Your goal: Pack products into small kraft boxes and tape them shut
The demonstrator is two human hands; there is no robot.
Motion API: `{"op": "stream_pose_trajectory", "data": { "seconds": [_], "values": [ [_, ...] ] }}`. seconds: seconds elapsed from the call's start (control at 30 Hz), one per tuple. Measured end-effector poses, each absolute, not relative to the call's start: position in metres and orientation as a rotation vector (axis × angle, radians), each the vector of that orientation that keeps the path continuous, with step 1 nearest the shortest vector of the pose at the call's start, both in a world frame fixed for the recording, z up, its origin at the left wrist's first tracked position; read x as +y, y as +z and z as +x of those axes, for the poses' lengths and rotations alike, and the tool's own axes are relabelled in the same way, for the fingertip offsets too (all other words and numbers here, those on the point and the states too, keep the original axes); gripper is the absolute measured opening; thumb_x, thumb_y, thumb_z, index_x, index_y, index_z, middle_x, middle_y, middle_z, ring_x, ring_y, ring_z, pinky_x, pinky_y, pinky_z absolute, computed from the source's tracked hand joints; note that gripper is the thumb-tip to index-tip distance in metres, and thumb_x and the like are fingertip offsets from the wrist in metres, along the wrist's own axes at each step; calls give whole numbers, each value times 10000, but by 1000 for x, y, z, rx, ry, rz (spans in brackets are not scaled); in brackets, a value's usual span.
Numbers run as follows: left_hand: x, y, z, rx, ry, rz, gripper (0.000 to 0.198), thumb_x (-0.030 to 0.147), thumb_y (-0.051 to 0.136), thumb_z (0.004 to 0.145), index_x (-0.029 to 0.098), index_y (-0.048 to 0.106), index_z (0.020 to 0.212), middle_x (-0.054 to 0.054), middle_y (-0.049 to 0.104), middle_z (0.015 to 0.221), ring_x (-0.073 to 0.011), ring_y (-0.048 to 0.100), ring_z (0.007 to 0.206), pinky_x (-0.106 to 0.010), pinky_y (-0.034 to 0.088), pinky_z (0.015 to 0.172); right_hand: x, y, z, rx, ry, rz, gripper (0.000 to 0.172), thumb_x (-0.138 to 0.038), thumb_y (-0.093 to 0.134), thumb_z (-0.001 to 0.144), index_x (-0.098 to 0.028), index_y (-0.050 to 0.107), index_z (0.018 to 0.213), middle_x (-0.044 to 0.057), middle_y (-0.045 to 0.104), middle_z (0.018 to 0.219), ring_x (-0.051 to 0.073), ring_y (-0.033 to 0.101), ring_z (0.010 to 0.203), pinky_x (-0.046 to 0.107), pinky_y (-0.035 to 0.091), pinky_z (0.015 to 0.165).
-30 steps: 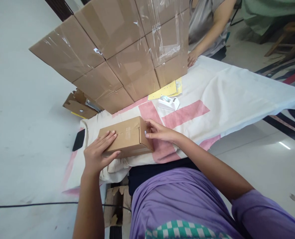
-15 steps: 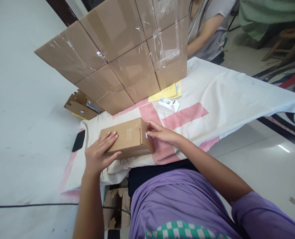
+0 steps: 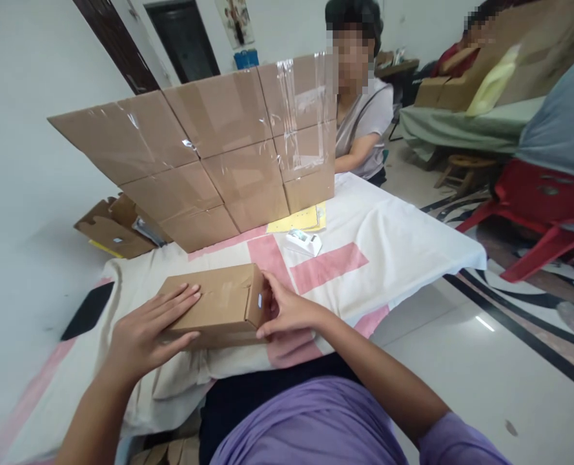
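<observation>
A closed brown cardboard box [image 3: 225, 296] lies on the cloth-covered table in front of me, with a small pale sticker on its right end. My left hand [image 3: 153, 326] rests across the left part of its top, fingers stretched out and thumb apart near the front edge. At the right end, my right hand [image 3: 289, 309] spans the box, with the thumb by the front lower corner and the fingers at the far side. The box's underside and far side are hidden. Beyond my right hand sits a small white tape dispenser [image 3: 304, 243].
A wall of taped cardboard boxes [image 3: 241, 152] stands behind the box. Yellow sheets [image 3: 294, 221] lie at its foot. An open carton [image 3: 115, 229] and a black flat object [image 3: 89, 310] are at the left. A person [image 3: 364, 123] is behind the wall; a red chair [image 3: 543, 206] stands right.
My view has tilted up, bringing more of the room into sight. My right thumb has shifted down toward the box's front lower corner. My left hand still lies on top.
</observation>
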State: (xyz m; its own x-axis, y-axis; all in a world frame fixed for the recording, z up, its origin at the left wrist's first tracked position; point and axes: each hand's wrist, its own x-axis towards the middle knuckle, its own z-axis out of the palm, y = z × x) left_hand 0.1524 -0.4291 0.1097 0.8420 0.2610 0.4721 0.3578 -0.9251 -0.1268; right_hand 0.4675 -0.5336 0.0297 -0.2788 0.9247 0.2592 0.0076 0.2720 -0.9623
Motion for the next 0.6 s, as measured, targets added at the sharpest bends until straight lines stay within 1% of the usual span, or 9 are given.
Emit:
{"op": "stream_pose_trajectory", "data": {
  "seconds": [0.07,0.13,0.27,0.33,0.4,0.43,0.53,0.57,0.6],
  "values": [
    [-424,110,155,-462,-686,-2815,740,436,693,865,363,408,1544,-34,645,1411,-311,631,1273,-471,522,1092,-538,30,464,-1592,1062,-971,1448,-419,979,539,-314,31,1629,150,225,1672,329,278,1535,477,293,1242],
    [-422,110,157,-453,-704,-2821,743,441,699,861,367,411,1542,-32,651,1403,-313,635,1266,-471,530,1081,-541,31,461,-1619,962,-1026,1457,-421,979,530,-298,34,1632,152,200,1681,337,239,1548,486,253,1262],
    [-424,111,160,-461,-719,-2830,745,431,713,854,360,421,1537,-44,660,1391,-322,640,1258,-487,532,1075,-543,33,452,-1577,873,-1087,1352,-443,950,563,-269,114,1611,160,309,1626,347,326,1502,489,295,1241],
    [-425,112,163,-456,-722,-2836,763,441,720,846,357,416,1541,-47,658,1394,-333,627,1275,-508,524,1086,-543,33,449,-1524,857,-1113,1295,-438,945,556,-268,176,1584,157,365,1585,352,374,1468,491,322,1225],
    [-425,112,167,-460,-748,-2818,785,448,727,836,372,402,1546,-30,602,1462,-353,572,1339,-556,481,1129,-548,31,451,-1462,842,-1131,1261,-441,941,541,-275,214,1558,154,386,1562,363,397,1448,498,356,1203],
    [-423,112,168,-467,-787,-2800,803,444,730,829,382,387,1552,-11,546,1517,-363,527,1383,-584,448,1156,-554,29,456,-1430,830,-1145,1255,-456,932,542,-277,214,1555,156,382,1562,375,400,1444,510,380,1185],
    [-413,107,173,-530,-1032,-2713,884,373,746,809,388,315,1581,39,344,1645,-379,380,1486,-634,352,1217,-592,14,494,-1359,725,-1269,1248,-539,867,598,-288,147,1587,169,338,1593,434,373,1454,590,425,1126],
    [-408,104,174,-565,-1122,-2685,907,341,750,805,385,295,1588,46,314,1658,-380,356,1499,-639,340,1223,-611,9,514,-1356,638,-1355,1236,-563,844,616,-302,138,1596,166,337,1597,459,362,1456,633,402,1129],
    [-403,100,175,-609,-1189,-2662,914,313,749,804,388,287,1590,52,309,1662,-380,345,1503,-643,337,1225,-631,5,536,-1338,510,-1450,1213,-608,833,604,-330,181,1589,156,375,1574,490,353,1450,684,370,1128]
  ]
}}
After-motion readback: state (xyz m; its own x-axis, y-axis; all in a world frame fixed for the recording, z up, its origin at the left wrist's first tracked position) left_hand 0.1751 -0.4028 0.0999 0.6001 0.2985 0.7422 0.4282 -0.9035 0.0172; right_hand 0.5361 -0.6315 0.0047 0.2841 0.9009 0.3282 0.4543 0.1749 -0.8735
